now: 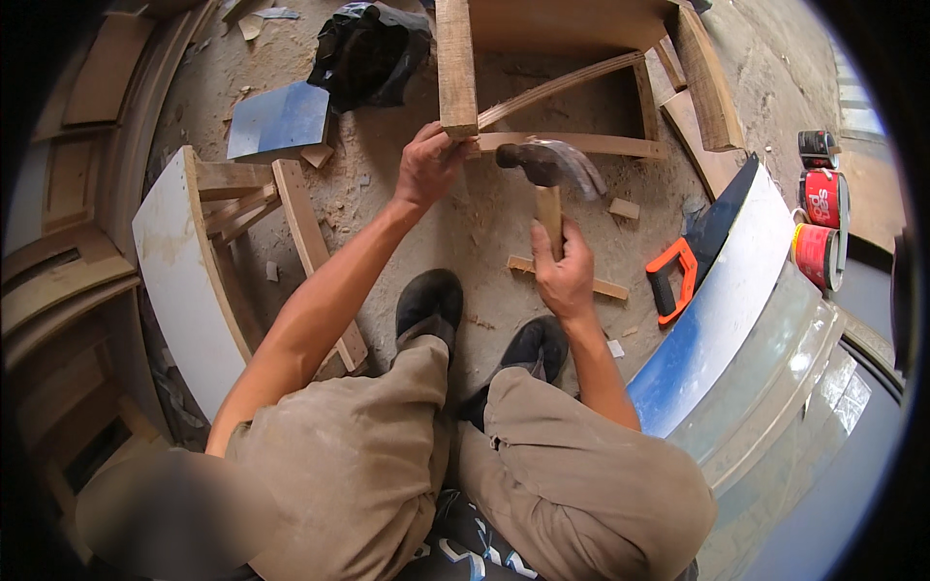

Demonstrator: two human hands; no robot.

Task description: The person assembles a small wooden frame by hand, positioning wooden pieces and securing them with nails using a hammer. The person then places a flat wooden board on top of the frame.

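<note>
My right hand (564,271) is closed around the wooden handle of a claw hammer (542,167), its metal head raised near the frame. Ahead of me stands a wooden frame (704,82) with thick legs, a slanting brace and a thin rail (581,145). My left hand (426,169) is closed at the lower end of the frame's left leg (457,73), where the thin rail meets it. Its fingertips are partly hidden, so any small item between them cannot be made out.
A handsaw with an orange handle (671,281) leans by a blue-white panel (717,320) at right, near several cans (821,198). At left stands a white-sided wooden piece (179,252). A black bag (371,53), a blue board (279,119) and wood offcuts (624,208) lie on the floor.
</note>
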